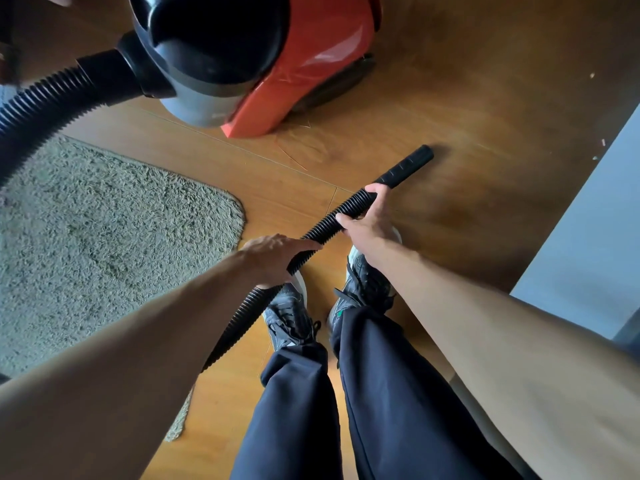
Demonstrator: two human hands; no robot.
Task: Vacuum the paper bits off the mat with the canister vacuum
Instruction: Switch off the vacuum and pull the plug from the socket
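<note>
Both hands grip ribbed black hose (323,231) above wooden floor (467,98). Left hand (277,259) wraps it lower down; right hand (367,220) curls round just behind smooth cuff (408,166). Long axis diagonal, open end pointing up-right, away from mat (104,237). Red canister vacuum (304,57) stands beyond.

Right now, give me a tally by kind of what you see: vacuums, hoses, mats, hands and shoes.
Vacuum: 1
Hose: 1
Mat: 1
Hands: 2, left hand and right hand, both gripping the hose
Shoes: 2, left shoe and right shoe
Total: 7
</note>
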